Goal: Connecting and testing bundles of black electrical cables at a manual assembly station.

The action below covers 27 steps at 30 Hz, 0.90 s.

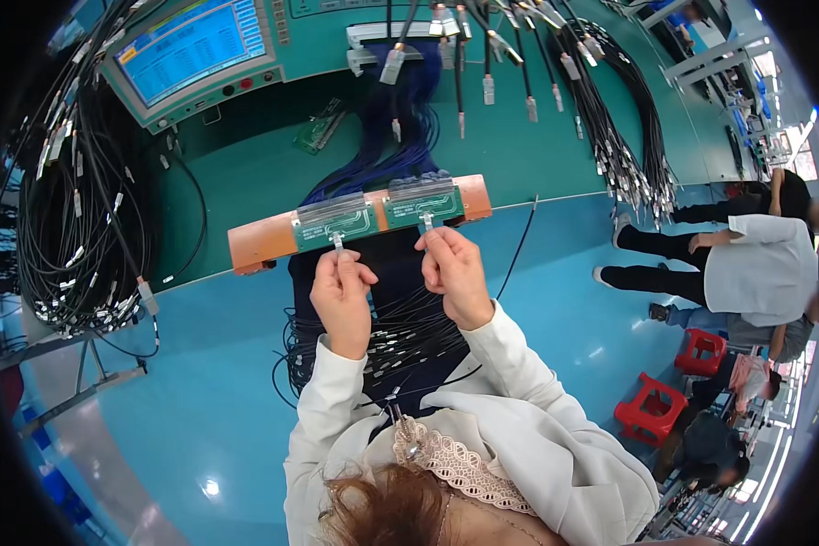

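An orange bar [262, 244] lies along the front edge of the green bench, carrying two green circuit boards. My left hand [344, 300] is closed in a pinch on a silver cable connector [338, 240], which meets the front edge of the left board [341, 227]. On the right board [425, 208], another silver connector [428, 219] is pinched by my right hand [455, 275]. How deeply either connector sits cannot be made out. Dark blue wires [400, 127] run back from the boards. A bundle of black cables [396, 337] lies across my lap, below my hands.
A tester with a blue screen [191, 50] stands at the back left. Coiled black cables [82, 227] hang at the left, and more [623, 136] lie over the right bench edge. Cable ends [489, 86] dangle overhead. A loose board [318, 132] rests behind the bar. People and red stools [651, 408] are at right.
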Each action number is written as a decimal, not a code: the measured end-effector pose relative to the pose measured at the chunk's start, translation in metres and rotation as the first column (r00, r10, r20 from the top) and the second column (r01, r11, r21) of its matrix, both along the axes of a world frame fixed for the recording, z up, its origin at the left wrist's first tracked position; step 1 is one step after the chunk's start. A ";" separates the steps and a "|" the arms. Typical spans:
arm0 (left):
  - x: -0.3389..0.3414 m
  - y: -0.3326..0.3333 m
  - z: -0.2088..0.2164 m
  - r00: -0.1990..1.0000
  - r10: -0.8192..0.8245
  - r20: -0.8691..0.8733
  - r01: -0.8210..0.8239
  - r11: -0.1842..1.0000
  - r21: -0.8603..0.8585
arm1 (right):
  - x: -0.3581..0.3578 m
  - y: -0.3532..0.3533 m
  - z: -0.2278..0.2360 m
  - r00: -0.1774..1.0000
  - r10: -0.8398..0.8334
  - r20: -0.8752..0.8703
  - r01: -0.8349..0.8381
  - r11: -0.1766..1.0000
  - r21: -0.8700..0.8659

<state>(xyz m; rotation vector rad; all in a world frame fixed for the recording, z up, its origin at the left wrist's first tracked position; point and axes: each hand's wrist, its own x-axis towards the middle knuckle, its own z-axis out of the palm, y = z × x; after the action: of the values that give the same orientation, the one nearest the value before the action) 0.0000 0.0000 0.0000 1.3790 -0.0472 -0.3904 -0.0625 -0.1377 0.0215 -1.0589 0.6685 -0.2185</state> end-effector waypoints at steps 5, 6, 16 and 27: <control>0.008 -0.007 0.003 0.999 0.030 -0.012 -0.030 0.999 -0.022 | 0.009 -0.008 0.001 1.000 0.020 0.019 -0.019 1.000 -0.025; 0.009 -0.004 0.002 0.999 0.033 -0.007 -0.033 0.999 -0.024 | 0.011 -0.005 0.000 0.999 0.027 0.026 -0.026 0.999 -0.036; 0.000 -0.003 -0.007 0.989 0.066 0.132 -0.072 0.996 0.047 | 0.000 0.003 0.000 0.997 0.011 0.076 -0.004 0.995 -0.102; 0.031 0.154 -0.009 0.989 0.008 0.144 -0.065 0.915 0.397 | -0.056 -0.042 0.011 0.974 -0.225 -0.038 0.015 0.228 -0.974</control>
<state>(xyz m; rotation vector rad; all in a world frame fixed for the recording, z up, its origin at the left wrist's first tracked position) 0.0313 0.1537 -0.0086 1.8117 -0.0589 -0.2789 -0.1186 -0.1794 0.0323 -2.3134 0.7670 -0.7793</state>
